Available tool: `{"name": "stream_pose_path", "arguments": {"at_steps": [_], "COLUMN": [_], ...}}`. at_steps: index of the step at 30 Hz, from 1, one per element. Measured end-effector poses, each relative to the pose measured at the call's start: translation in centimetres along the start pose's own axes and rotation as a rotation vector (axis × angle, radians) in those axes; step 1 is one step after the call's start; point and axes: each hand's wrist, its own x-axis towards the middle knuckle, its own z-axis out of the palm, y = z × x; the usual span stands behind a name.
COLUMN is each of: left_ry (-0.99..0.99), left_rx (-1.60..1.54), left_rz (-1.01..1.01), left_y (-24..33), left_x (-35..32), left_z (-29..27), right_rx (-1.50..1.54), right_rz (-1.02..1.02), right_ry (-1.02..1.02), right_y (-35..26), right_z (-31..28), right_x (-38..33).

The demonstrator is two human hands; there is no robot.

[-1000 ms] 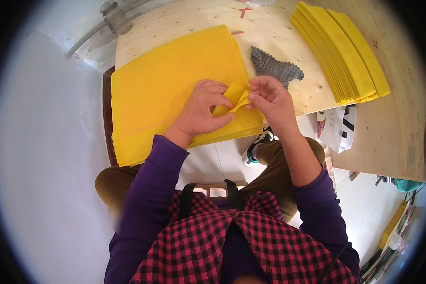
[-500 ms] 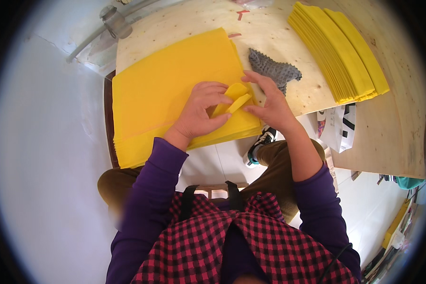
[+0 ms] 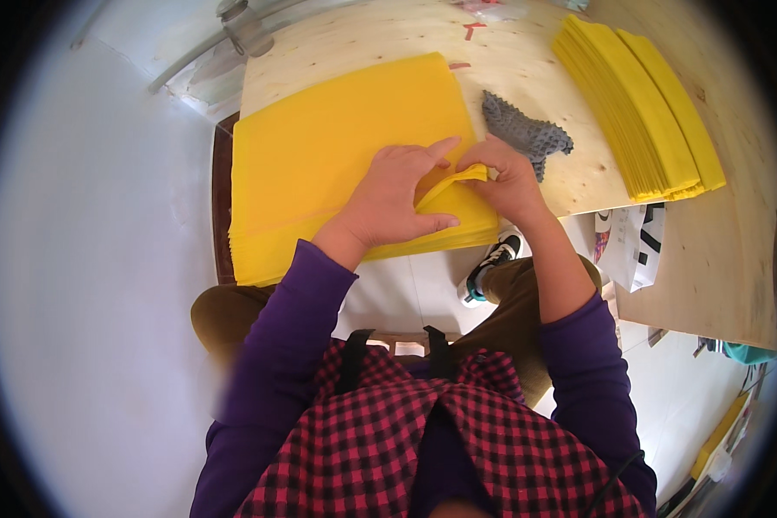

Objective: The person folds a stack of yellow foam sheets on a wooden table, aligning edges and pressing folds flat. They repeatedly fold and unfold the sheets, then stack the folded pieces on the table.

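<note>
Stack of flat yellow fabric sheets [image 3: 337, 147]: many seemingly left | folded yellow edge [image 3: 471, 174]: stack's near-right part, apparently unfinished, pinched by right hand [image 3: 511, 183] | left hand [image 3: 390, 195]: spread over stack | folded yellow bundles [image 3: 628, 110]: right of stack, apparently done

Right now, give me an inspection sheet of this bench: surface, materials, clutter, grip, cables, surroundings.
Surface: pale wooden table, red marks on it.
Materials: yellow sheet stack; folded yellow pieces to its right.
Clutter: grey textured cloth between them; bottle at upper left.
Grip: left hand open over the stack; right hand pinching a yellow fold.
Cables: thin dark cord by the right sleeve.
Surroundings: light floor; white bag at the table's edge.
</note>
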Motion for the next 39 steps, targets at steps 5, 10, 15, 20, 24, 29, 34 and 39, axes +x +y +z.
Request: {"name": "stream_pose_path", "arguments": {"at_steps": [5,10,15,20,24,29,34,39], "left_ry": [-0.042,0.124,0.376,0.484,0.483,0.611,0.692,0.622], "left_rx": [0.322,0.485,0.212,-0.299,-0.318,-0.566,-0.615,-0.592], "left_rz": [-0.129,-0.247,-0.379,-0.509,-0.409,-0.608,-0.450,-0.545], "left_y": [0.7,-2.1,-6.6,-9.3,-10.5,-10.7,-11.1,-11.5], "left_x": [-4.7,-12.5,-18.1,-20.0,-19.9,-19.5,-18.8,-18.8], "left_z": [-3.3,-7.9,-9.9,-10.7,-10.6,-10.5,-10.9,-11.0], "right_rx": [0.132,0.245,0.260,0.490,0.465,0.489,0.389,0.335], "right_rz": [0.130,0.301,0.326,0.321,0.345,0.337,0.215,0.304], "right_ry": [0.035,0.021,0.020,0.035,0.052,0.076,0.154,0.123], "right_y": [0.0,0.0,0.4,0.6,0.8,0.8,0.7,1.3], "right_z": [0.3,0.3,0.2,0.3,0.4,0.6,0.1,0.3], "right_x": [0.0,-0.2,0.1,-0.1,-0.1,0.1,0.5,0.7]}}
